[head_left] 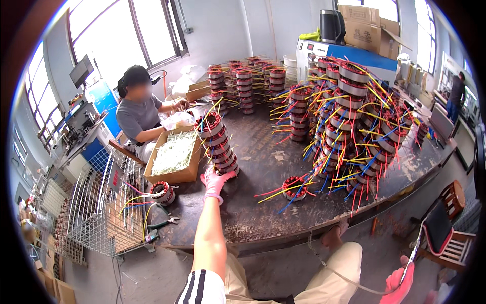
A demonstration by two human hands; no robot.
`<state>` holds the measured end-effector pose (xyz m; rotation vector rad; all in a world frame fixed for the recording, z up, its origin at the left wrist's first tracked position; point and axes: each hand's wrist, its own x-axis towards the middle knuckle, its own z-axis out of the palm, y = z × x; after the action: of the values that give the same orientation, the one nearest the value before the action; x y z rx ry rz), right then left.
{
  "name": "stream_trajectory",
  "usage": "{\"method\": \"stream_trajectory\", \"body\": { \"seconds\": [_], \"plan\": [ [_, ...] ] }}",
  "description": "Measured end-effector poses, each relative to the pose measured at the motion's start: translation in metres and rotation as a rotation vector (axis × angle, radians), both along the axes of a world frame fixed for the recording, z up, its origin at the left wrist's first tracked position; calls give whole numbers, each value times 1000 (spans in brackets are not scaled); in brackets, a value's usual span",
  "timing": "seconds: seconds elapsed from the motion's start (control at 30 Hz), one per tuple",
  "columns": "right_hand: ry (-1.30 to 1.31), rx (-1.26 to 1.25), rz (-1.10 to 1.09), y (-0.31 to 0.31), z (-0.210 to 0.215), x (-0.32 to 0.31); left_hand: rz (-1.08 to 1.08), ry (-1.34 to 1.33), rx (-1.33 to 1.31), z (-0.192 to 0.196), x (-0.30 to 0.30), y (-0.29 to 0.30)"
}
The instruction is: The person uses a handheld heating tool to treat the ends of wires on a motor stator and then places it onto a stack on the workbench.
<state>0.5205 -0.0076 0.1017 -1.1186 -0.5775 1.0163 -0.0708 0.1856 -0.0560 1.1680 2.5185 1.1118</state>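
Observation:
My left hand [217,183], in a pink glove, reaches forward to the foot of a leaning stack of stator rings [219,144]. Its fingers are spread; whether they touch the lowest ring I cannot tell. At the lower right, away from the table, my right hand [399,285], also gloved in pink, is closed around a slim metal tool with a hose [414,253]. The hose curves back across my leg. A single stator [294,188] with red, yellow and blue wires lies right of the left hand. Another stator [163,193] sits at the table's left edge.
Tall stator stacks [349,121] with tangled wires crowd the right side; more stacks [244,83] stand behind. A cardboard box [174,175] of pale strips is at left, near a seated co-worker [139,109]. Pliers [166,222] and a wire basket [109,207] lie along the left edge.

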Motion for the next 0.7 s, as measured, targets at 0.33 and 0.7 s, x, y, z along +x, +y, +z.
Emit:
{"method": "stream_trajectory", "body": {
  "seconds": [0.33, 0.7],
  "plan": [
    [-16, -15, -55, 10, 12, -3, -373, 45, -92, 8, -48, 21],
    [-10, 60, 22, 8, 3, 7, 75, -47, 67, -4, 27, -5]
  ]
}}
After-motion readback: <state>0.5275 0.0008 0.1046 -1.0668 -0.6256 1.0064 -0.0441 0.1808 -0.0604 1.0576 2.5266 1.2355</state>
